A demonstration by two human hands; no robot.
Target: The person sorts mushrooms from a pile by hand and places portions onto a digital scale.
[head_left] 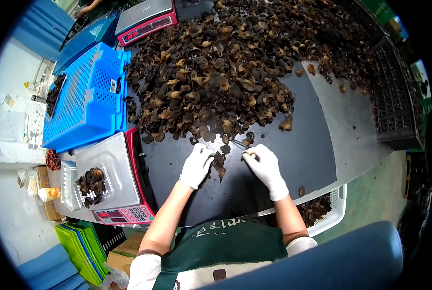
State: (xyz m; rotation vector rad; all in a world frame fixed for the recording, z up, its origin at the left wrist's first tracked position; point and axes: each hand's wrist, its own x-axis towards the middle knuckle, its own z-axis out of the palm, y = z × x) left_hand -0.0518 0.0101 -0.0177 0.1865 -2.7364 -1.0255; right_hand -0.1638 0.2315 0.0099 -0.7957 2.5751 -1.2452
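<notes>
My left hand, in a white glove, is closed at the fingertips on a piece of dark brown wood ear mushroom that hangs over the black table top. Just right of it, my right hand, also gloved in white, is closed around a slim, pointed metal tool. The tool's tip points left toward the mushrooms; its grip is mostly hidden by my fingers. A big heap of wood ear mushrooms spreads just beyond both hands.
At left, a red scale carries a clear tray of mushrooms. Behind it are a blue basket and another red scale. A black crate stands right; a white basket sits below the table edge. Another person's hand shows far back.
</notes>
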